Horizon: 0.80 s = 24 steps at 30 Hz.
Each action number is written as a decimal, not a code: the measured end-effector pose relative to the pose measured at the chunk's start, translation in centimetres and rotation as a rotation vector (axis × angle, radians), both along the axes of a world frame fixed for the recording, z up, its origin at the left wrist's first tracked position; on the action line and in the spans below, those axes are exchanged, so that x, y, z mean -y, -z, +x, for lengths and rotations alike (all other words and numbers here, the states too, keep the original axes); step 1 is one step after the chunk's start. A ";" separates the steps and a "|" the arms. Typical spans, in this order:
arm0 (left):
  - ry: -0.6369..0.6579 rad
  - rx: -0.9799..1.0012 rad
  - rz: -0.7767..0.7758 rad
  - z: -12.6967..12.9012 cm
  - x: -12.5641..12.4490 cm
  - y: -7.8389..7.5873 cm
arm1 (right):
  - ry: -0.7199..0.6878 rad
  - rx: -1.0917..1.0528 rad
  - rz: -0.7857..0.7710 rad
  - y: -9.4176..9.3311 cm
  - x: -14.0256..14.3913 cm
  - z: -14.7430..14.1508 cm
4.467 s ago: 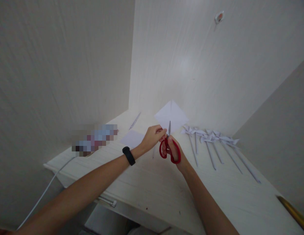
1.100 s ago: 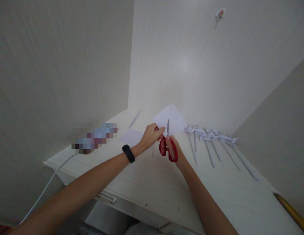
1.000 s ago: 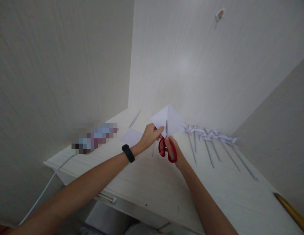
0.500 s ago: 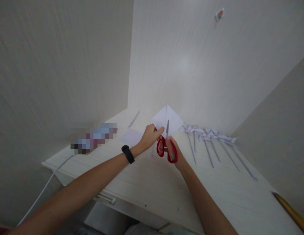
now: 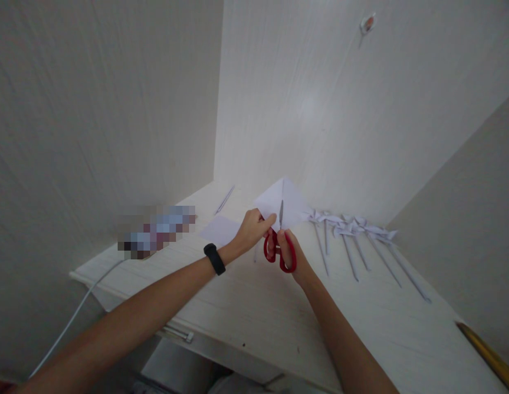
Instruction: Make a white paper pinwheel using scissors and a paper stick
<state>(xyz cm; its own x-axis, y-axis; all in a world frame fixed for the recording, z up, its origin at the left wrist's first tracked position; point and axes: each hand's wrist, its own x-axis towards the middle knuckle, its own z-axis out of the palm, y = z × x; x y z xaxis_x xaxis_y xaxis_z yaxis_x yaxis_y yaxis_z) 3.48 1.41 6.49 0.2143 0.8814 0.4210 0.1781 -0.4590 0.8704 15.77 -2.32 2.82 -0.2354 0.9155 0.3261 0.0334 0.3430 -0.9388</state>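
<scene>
Ideally the cut into the white paper square (image 5: 289, 201) runs straight along its middle crease, so it looks wise to keep the sheet taut and square to the blades and to close the red scissors (image 5: 280, 249) in short, even bites rather than one long snip. The left hand (image 5: 251, 231) pinches the paper's lower left edge between thumb and fingers, holding the sheet up in the air above the table (image 5: 279, 306), tilted like a diamond. The right hand (image 5: 290, 256) is curled through the scissor loops, fingers closed around the handles; the blades point up into the paper's lower corner and look nearly closed. A row of finished paper pinwheels (image 5: 352, 232) lies on the table to the right, well apart from the hands.
</scene>
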 end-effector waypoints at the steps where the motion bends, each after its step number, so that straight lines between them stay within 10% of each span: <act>1: 0.001 -0.001 0.002 0.0 0.0 0.0 | 0.009 0.000 -0.009 -0.1 0.1 0.0; 24: -0.015 0.029 -0.042 0.0 0.1 0.1 | 0.018 0.030 -0.011 -0.2 0.3 0.1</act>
<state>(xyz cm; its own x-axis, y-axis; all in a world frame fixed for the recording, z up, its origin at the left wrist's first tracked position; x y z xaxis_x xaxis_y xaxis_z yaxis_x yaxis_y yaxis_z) 3.47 1.34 6.42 0.1891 0.9015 0.3893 0.1594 -0.4194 0.8937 15.88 -2.57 3.04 -0.2280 0.9233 0.3090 0.0680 0.3316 -0.9409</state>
